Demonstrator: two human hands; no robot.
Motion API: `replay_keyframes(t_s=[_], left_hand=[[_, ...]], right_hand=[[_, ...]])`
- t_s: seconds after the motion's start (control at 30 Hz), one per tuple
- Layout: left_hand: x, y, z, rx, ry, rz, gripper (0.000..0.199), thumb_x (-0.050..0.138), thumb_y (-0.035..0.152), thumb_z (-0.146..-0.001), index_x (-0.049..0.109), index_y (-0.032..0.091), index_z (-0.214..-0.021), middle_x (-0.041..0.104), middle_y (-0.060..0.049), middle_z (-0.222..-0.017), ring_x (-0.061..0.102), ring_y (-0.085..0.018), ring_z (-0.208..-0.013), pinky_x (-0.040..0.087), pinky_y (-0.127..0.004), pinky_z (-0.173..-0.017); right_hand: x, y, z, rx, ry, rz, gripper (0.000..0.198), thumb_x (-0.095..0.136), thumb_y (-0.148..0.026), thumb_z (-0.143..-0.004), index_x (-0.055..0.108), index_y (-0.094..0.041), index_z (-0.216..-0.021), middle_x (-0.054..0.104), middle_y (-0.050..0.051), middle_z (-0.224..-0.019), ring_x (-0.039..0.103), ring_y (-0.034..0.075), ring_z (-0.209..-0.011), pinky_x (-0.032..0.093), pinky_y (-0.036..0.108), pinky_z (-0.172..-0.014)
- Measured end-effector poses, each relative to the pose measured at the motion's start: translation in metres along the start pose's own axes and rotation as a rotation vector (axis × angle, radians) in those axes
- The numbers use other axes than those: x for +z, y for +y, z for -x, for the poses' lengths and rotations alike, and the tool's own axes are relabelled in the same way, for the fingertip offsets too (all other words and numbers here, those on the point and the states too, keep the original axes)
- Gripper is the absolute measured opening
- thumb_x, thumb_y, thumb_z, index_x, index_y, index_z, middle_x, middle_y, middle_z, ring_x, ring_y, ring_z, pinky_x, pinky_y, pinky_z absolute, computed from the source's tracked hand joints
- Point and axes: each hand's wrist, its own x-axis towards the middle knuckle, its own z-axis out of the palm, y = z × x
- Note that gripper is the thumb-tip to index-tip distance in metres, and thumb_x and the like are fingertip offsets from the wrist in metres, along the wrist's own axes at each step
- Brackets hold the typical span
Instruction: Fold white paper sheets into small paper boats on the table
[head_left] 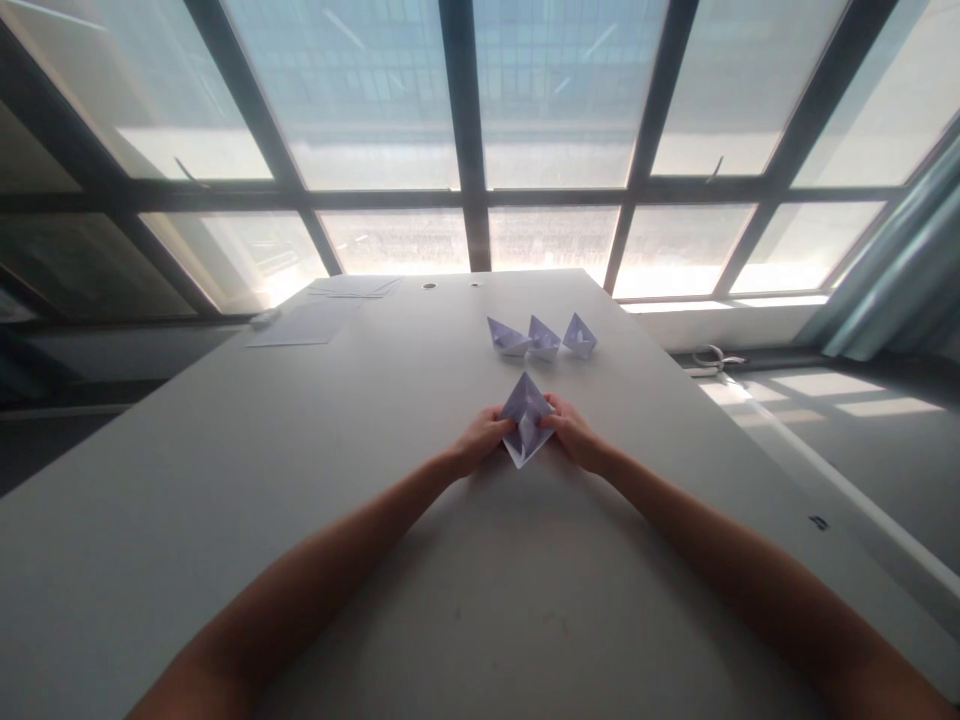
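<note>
While both side corners of folded paper [526, 396] are gripped, one by left hand [481, 440], one by right hand [575, 434], paper is held over table [405, 400], diamond outline turned toward camera. Just beyond, three paper boats [543, 340] set in row, left pair touching or nearly so. Paper sheets [300, 325] laid at far left. Behind table, windows [555, 100] seen; at right, curtain [885, 265] hung.
</note>
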Motion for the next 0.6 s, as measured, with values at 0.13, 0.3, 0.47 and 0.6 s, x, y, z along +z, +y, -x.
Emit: replay_keyframes(t_s=[0.13, 0.3, 0.47, 0.6], left_hand=[[-0.002, -0.001, -0.001, 0.013, -0.062, 0.012, 0.025, 0.068, 0.03, -0.069, 0.07, 0.011, -0.086, 0.069, -0.006, -0.076, 0.06, -0.017, -0.063, 0.042, -0.024, -0.058], [-0.002, -0.005, -0.003, 0.027, 0.004, -0.04, 0.022, 0.066, 0.027, -0.07, 0.071, 0.011, -0.085, 0.07, -0.005, -0.076, 0.061, -0.017, -0.063, 0.043, -0.024, -0.058], [-0.005, -0.007, -0.004, 0.042, 0.012, -0.159, 0.021, 0.063, 0.027, -0.071, 0.071, 0.011, -0.083, 0.068, -0.004, -0.071, 0.061, -0.017, -0.061, 0.043, -0.024, -0.057], [-0.014, -0.007, -0.007, 0.098, 0.012, -0.344, 0.024, 0.062, 0.022, -0.069, 0.073, 0.014, -0.089, 0.07, -0.004, -0.077, 0.063, -0.02, -0.069, 0.045, -0.026, -0.062]], right_hand=[[-0.001, 0.001, -0.001, -0.012, -0.001, 0.009, 0.041, 0.058, -0.022, -0.064, 0.056, -0.019, -0.104, 0.066, -0.001, -0.079, 0.059, 0.016, -0.067, 0.044, 0.025, -0.06], [0.001, -0.002, 0.001, -0.008, 0.011, 0.028, 0.041, 0.06, -0.025, -0.066, 0.053, -0.019, -0.106, 0.065, -0.001, -0.076, 0.057, 0.015, -0.061, 0.042, 0.024, -0.055], [0.0, 0.006, -0.003, -0.045, 0.049, 0.189, 0.039, 0.058, -0.025, -0.07, 0.051, -0.019, -0.108, 0.061, -0.002, -0.071, 0.053, 0.013, -0.054, 0.038, 0.023, -0.048], [-0.004, 0.011, -0.007, -0.142, 0.15, 0.453, 0.039, 0.058, -0.02, -0.07, 0.054, -0.017, -0.109, 0.059, -0.001, -0.073, 0.053, 0.013, -0.057, 0.04, 0.023, -0.052]])
